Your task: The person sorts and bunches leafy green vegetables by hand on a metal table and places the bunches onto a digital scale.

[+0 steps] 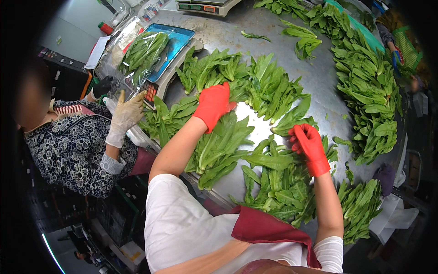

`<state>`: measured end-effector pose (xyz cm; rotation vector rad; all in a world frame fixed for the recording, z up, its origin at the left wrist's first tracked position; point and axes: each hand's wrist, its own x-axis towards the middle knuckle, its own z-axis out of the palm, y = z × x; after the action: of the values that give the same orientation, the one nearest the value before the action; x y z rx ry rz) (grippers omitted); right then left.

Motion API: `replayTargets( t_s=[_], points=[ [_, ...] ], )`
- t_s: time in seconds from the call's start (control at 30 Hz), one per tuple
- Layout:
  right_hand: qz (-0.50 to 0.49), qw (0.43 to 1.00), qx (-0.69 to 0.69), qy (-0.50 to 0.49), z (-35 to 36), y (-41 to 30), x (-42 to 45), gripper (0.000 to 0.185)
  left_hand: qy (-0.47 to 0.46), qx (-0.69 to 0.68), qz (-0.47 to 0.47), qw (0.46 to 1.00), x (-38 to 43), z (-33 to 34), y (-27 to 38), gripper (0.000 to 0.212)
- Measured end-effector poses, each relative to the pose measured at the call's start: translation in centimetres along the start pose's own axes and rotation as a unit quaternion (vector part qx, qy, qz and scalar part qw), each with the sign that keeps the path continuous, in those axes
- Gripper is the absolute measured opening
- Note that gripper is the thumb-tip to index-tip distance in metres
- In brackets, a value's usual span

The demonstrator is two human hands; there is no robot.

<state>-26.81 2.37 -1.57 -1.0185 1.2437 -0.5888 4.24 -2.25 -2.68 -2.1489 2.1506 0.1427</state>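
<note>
My left hand (pixel 215 103), in a red rubber glove, reaches over the leafy green heads (pixel 219 70) at the middle of the metal table; whether its fingers hold a leaf cannot be told. My right hand (pixel 306 142), gloved the same way, has its fingers bent together just below a small bunch of leafy greens (pixel 293 118); its fingertips are partly hidden. Another bunch (pixel 273 89) lies between and beyond the hands. Below my left hand rests a pile of long leaves (pixel 219 140). A looser heap (pixel 280 185) spreads in front of my body, beside my right forearm.
At the left a co-worker's gloved hands (pixel 126 114) are beside a clear bag of greens (pixel 143 54) on a blue tray (pixel 183 34) and scale. Another scale (pixel 205 8) stands at the far edge. A long row of greens (pixel 369 89) lines the right side.
</note>
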Motion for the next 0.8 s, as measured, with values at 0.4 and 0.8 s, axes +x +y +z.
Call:
replayTargets(
  t_s=[0.4, 0.8],
  points=[
    [-0.022, 0.987, 0.028, -0.158, 4.5, -3.1, 3.7, 0.044, -0.127, -0.480, -0.093, 0.863, 1.0, -0.4, 4.6, 0.038],
    [0.068, 0.973, 0.000, -0.222, 6.4, -1.3, 10.3, 0.054, -0.068, -0.506, -0.057, 0.858, -0.8, -0.4, 3.8, 0.029]
  ],
)
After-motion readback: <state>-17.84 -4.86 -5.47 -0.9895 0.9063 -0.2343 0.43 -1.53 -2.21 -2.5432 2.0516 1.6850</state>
